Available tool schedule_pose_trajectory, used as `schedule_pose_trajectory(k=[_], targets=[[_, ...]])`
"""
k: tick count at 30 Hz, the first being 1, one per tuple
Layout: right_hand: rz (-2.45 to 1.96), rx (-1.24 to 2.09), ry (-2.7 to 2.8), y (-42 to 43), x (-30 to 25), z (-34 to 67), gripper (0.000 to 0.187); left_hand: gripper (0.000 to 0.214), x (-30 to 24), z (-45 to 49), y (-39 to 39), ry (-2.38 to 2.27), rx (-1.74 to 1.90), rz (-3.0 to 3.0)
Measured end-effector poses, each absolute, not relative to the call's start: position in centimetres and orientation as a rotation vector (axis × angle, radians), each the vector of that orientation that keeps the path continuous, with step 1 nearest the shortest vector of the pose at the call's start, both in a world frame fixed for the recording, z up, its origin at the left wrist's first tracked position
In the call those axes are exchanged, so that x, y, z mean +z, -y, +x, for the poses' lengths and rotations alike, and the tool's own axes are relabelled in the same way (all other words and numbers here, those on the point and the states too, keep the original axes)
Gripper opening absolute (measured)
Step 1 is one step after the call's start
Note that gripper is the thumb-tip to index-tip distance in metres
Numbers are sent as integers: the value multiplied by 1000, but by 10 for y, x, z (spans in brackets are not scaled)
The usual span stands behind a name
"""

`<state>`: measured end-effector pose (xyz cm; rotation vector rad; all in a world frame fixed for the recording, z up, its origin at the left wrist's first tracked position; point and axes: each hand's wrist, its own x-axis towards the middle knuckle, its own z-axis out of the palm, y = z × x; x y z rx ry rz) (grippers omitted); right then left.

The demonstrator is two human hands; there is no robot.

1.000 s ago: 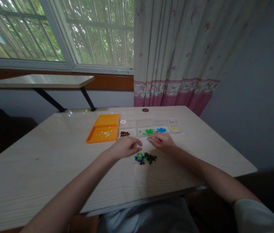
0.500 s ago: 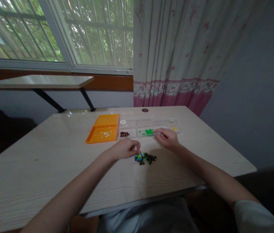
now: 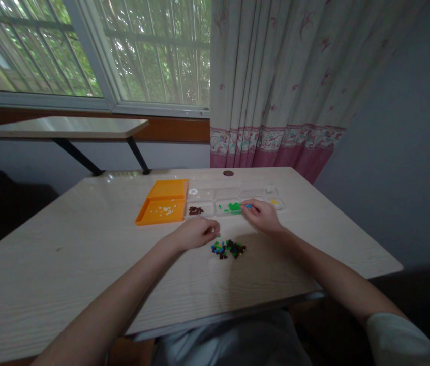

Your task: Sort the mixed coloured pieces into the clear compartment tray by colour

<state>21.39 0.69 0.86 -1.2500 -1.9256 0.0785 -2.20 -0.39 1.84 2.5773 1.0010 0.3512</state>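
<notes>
Since a second earlier, the person's right hand (image 3: 263, 216) had moved forward and rightward, over the clear box (image 3: 227, 193). On the table (image 3: 85, 264), this box lay beside an orange case (image 3: 167, 189). The left hand (image 3: 197, 232) hung near a pile of small pieces (image 3: 228, 249), fingers pinching one green piece (image 3: 218, 235); whether the right hand's bunched fingers gripped anything could not be told

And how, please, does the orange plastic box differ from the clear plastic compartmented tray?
The orange plastic box is opaque; the clear plastic compartmented tray is transparent. The box holds pale pieces, the tray brown pieces, green pieces and yellow pieces. Both rest on the table.
</notes>
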Motion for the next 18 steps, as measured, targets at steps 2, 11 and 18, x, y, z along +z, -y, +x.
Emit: schedule_pose_trajectory(k=[2, 11, 18], targets=[[-1319, 140, 1914, -13, 5, 214, 31, 16, 19, -23, 4, -984, 356, 2591], [-1408, 240, 1897, -25, -1, 215, 31, 16, 21, -23, 3, -938, 301, 2605], [-1282, 303, 2159, -5, 1, 202, 25, 18, 22, -19, 4, -888, 365, 2539]])
